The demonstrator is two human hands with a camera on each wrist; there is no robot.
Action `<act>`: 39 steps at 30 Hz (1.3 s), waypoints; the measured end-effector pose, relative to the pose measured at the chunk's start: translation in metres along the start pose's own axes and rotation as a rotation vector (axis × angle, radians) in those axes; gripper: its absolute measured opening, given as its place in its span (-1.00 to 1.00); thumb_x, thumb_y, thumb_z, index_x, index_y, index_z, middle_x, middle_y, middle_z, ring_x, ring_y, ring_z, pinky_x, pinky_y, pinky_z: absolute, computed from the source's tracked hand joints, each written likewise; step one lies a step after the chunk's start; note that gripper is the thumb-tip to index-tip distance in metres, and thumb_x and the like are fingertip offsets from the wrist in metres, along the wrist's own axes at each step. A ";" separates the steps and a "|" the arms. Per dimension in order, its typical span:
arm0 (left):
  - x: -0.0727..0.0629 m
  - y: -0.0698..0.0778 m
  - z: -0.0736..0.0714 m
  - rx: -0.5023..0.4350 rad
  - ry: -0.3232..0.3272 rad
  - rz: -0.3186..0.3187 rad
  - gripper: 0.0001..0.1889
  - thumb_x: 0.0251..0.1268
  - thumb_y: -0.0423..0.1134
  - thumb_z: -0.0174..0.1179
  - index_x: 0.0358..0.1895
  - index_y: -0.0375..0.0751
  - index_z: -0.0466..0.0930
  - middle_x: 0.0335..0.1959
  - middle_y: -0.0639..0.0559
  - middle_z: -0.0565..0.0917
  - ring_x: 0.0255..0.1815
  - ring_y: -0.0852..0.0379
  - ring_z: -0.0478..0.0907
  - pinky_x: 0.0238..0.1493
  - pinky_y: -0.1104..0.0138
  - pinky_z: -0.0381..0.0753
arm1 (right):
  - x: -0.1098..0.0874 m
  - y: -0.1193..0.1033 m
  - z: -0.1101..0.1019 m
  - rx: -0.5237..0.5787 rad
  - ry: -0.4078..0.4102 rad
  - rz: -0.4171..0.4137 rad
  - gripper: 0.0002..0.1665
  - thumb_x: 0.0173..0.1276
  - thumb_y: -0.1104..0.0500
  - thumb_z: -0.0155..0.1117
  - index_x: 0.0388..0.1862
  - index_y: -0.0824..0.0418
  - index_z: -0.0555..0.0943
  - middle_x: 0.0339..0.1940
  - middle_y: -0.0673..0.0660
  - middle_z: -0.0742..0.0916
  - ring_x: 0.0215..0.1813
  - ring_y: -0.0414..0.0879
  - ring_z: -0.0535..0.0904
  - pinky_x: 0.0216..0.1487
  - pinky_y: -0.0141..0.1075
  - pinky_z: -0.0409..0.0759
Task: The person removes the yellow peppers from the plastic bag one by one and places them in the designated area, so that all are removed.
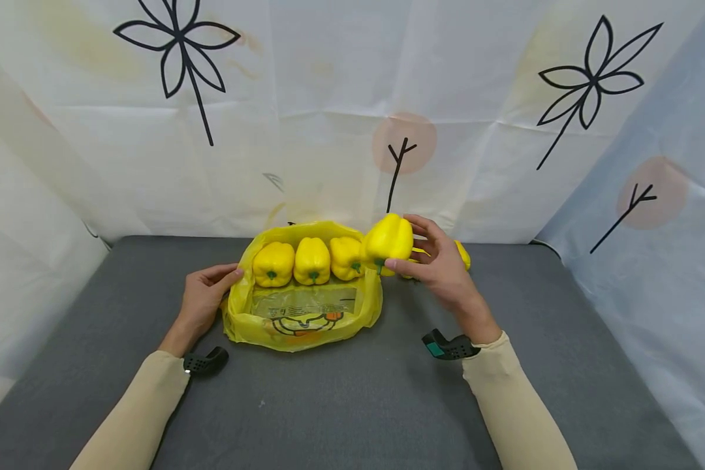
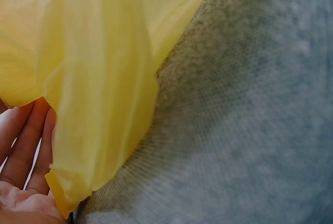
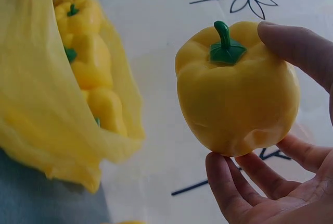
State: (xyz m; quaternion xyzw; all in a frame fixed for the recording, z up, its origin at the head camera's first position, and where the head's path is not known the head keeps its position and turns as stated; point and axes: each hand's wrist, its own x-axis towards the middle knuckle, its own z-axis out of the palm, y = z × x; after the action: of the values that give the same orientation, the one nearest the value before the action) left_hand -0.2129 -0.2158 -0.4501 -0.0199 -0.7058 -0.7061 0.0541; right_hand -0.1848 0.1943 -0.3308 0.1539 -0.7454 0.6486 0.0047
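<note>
A yellow plastic bag (image 1: 296, 329) lies with its mouth spread, printed with a dark and orange drawing. In it, three yellow bell peppers with green stems stand in a row along the back: a left one (image 1: 273, 264), a middle one (image 1: 312, 261) and a right one (image 1: 346, 257). My left hand (image 1: 202, 297) holds the bag's left rim; in the left wrist view its fingers (image 2: 23, 148) are partly behind the plastic. My right hand (image 1: 443, 271) grips another yellow bell pepper (image 3: 237, 94) between thumb and fingertips, raised by the bag's right rim.
More yellow peppers (image 1: 463, 254) sit behind my right hand, mostly hidden by it. The dark grey table (image 1: 329, 405) runs back to a white patterned cloth (image 1: 323, 150). A bluish cloth (image 1: 652, 274) hangs along the right side. Each wrist wears a black band (image 1: 449, 346).
</note>
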 end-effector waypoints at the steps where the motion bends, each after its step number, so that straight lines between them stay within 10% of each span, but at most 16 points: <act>1: 0.000 0.000 0.000 0.000 0.001 -0.001 -0.55 0.40 -0.22 0.35 0.17 -0.53 0.61 -0.20 0.25 0.75 -0.16 0.31 0.67 -0.18 0.50 0.68 | -0.001 0.000 -0.004 -0.008 0.011 0.008 -0.01 0.25 0.41 0.46 0.59 0.23 0.21 0.40 0.21 0.42 0.22 0.11 0.53 0.13 -0.28 0.63; 39: 0.000 -0.002 -0.001 0.012 -0.006 -0.013 -0.53 0.41 -0.21 0.34 0.19 -0.55 0.59 -0.19 0.25 0.74 -0.16 0.30 0.67 -0.18 0.48 0.69 | -0.035 0.020 -0.110 0.068 0.347 0.021 -0.14 0.38 0.32 0.40 0.60 0.18 0.27 0.30 0.07 0.46 0.11 -0.16 0.57 0.08 -0.51 0.53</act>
State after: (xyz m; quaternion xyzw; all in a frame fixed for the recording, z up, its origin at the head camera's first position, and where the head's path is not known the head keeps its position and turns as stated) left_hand -0.2132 -0.2170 -0.4517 -0.0170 -0.7103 -0.7021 0.0477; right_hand -0.1772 0.3109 -0.3402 0.0316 -0.7125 0.6904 0.1213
